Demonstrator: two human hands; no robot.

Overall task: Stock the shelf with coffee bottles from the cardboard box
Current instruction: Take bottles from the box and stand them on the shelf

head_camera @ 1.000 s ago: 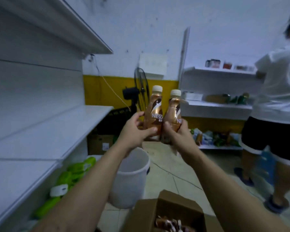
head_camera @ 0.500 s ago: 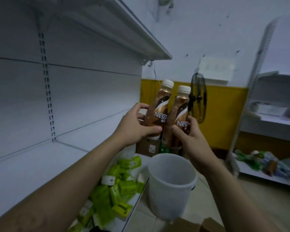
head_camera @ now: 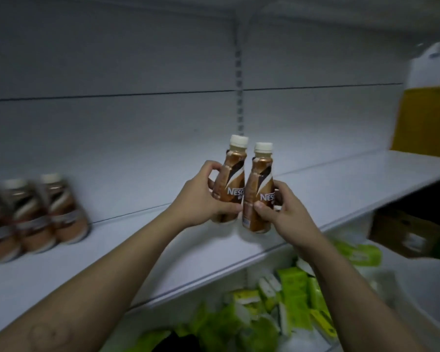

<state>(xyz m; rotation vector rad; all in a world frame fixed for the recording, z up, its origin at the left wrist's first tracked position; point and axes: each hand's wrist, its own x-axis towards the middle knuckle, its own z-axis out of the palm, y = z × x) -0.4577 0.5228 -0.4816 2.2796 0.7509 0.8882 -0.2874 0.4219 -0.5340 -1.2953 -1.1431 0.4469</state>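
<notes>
Above the shelf [head_camera: 315,189], the left hand [head_camera: 201,196] grips one coffee bottle [head_camera: 230,179]; the right hand [head_camera: 287,212] grips a second bottle [head_camera: 259,189], touching beside it.

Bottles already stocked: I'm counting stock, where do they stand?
In the head view, the stocked bottles stand far left on the white shelf, left of both hands.

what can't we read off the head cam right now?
- Stocked bottles on the shelf, head view: motion-blurred and cut by the left edge; count unclear.
- Bottle labels: each grip, left hand and right hand, covers part.
- Green packs below: blurred, unreadable.
- Cardboard box: blurred; contents unseen.
</notes>
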